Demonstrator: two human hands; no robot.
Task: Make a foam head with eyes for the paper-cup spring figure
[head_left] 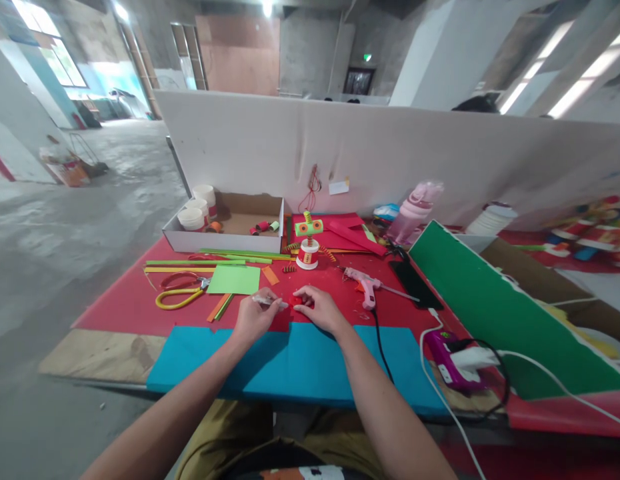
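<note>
My left hand (257, 315) is closed round a slim whitish pen-like tool (263, 301), whose tip points right. Close beside it, my right hand (319, 308) pinches a small red piece (295, 301), perhaps of paper, just above the red table covering. The tool's tip is near the red piece; whether they touch I cannot tell. Beyond the hands stands a small figure (308, 255) made from a paper cup, with a green head, orange eyes and coiled paper arms. A pink hot glue gun (366, 285) lies to the right of my right hand.
Scissors with yellow and red handles (183, 293), green card (234, 280) and paper strips (225, 257) lie left. A white box (223, 241) holds paper cups. Right are a phone (414, 283), a green-sided box (505, 320), a purple power strip (453, 363) and cables. A white partition (250, 147) rises behind.
</note>
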